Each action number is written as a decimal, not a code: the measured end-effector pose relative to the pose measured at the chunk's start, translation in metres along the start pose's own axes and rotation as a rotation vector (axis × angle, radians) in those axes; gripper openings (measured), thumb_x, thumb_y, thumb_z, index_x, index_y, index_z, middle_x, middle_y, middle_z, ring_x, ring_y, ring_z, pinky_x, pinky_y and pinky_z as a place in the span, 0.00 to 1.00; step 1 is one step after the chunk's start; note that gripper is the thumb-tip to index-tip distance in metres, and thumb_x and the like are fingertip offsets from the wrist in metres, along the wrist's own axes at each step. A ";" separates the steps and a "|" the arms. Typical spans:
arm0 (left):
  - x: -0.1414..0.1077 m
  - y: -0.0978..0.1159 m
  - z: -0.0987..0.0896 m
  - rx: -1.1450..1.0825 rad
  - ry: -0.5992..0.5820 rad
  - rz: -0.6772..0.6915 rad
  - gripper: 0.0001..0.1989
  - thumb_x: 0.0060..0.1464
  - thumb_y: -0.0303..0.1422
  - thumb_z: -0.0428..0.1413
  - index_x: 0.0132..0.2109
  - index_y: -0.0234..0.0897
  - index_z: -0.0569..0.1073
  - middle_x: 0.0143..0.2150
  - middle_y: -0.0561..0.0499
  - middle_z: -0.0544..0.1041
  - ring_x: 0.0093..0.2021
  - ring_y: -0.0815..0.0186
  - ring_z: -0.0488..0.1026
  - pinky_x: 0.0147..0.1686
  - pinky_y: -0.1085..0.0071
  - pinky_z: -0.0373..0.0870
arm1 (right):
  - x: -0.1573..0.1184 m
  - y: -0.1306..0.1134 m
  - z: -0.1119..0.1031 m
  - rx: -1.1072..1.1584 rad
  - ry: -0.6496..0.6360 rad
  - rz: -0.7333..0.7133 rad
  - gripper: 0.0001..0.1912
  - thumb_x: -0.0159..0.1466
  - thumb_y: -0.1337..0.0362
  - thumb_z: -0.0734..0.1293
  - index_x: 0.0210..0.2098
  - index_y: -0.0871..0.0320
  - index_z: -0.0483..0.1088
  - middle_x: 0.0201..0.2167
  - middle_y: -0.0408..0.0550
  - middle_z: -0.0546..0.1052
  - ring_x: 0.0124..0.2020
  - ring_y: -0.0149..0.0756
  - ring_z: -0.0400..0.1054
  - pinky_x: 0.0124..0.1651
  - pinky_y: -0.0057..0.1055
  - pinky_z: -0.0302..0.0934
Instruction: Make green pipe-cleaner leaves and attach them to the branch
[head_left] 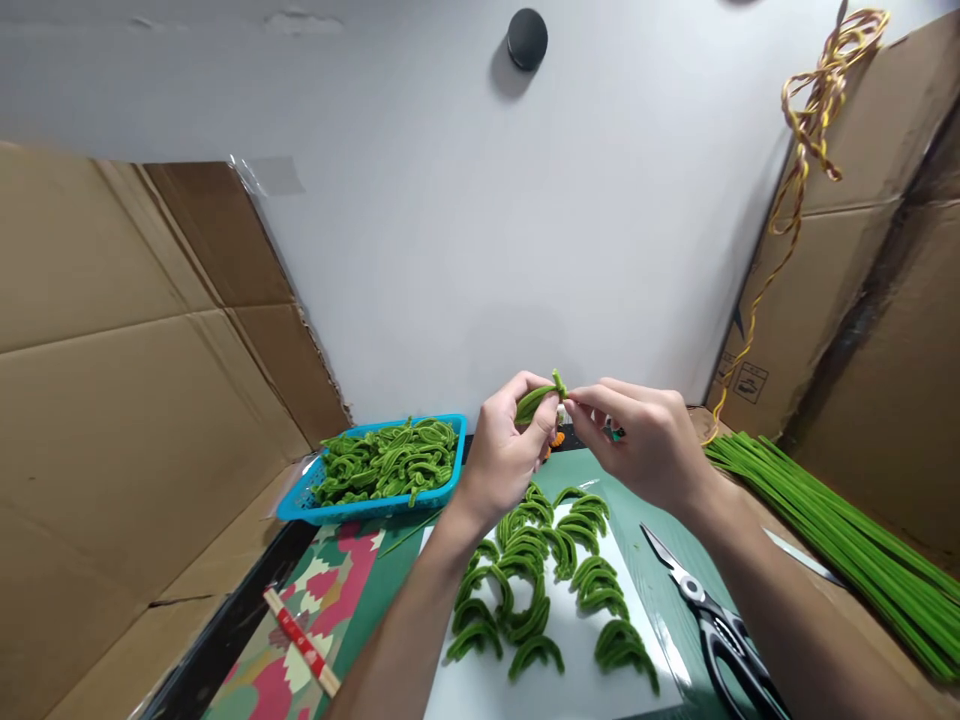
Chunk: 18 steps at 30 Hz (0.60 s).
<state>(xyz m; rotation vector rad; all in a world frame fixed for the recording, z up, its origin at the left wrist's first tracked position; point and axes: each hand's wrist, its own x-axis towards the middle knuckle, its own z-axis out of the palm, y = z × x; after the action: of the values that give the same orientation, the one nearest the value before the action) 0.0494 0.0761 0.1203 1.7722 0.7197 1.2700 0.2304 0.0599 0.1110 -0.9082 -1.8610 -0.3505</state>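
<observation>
The left hand (504, 447) grips a fuzzy green piece (534, 402) between thumb and fingers, held up above the sheet (577, 665). The right hand (646, 440) meets it at the tip, thumb and forefinger pinched close together; whether they clasp a strand there, I can't tell. Below, curved green bits (525, 560) lie in clusters on the white sheet. A blue basket (371, 512) full of green pieces sits to the left, scissors (694, 590) and long green stems (832, 540) to the right.
</observation>
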 end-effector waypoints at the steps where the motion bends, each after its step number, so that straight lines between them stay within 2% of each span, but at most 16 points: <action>1: 0.000 0.000 0.000 0.013 0.009 0.006 0.14 0.69 0.45 0.59 0.43 0.38 0.72 0.25 0.60 0.66 0.19 0.76 0.59 0.17 0.80 0.58 | 0.000 -0.001 0.000 0.000 -0.011 0.010 0.15 0.75 0.61 0.64 0.38 0.57 0.81 0.26 0.44 0.79 0.24 0.31 0.71 0.29 0.30 0.59; 8: -0.001 -0.002 0.001 0.119 0.024 0.016 0.15 0.68 0.45 0.60 0.44 0.37 0.75 0.27 0.58 0.68 0.20 0.76 0.60 0.19 0.79 0.59 | 0.000 -0.002 0.005 -0.102 -0.018 0.111 0.15 0.72 0.60 0.67 0.30 0.55 0.77 0.24 0.42 0.79 0.22 0.31 0.69 0.28 0.32 0.52; 13: 0.002 -0.004 0.001 0.030 -0.014 -0.034 0.16 0.67 0.47 0.61 0.44 0.38 0.73 0.24 0.60 0.66 0.18 0.75 0.59 0.17 0.78 0.58 | -0.001 -0.003 0.005 -0.153 -0.011 0.090 0.16 0.72 0.61 0.66 0.28 0.55 0.76 0.22 0.42 0.79 0.21 0.30 0.68 0.27 0.32 0.48; 18: 0.002 -0.005 0.003 -0.004 -0.013 -0.021 0.16 0.68 0.47 0.59 0.41 0.39 0.70 0.24 0.61 0.65 0.18 0.75 0.59 0.18 0.78 0.57 | 0.000 -0.006 0.005 -0.246 0.053 0.028 0.16 0.70 0.63 0.65 0.26 0.56 0.74 0.21 0.42 0.78 0.19 0.30 0.68 0.26 0.33 0.47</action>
<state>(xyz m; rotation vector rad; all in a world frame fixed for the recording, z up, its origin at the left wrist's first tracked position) 0.0525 0.0795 0.1169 1.7635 0.7258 1.2445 0.2229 0.0591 0.1090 -1.0788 -1.7799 -0.5907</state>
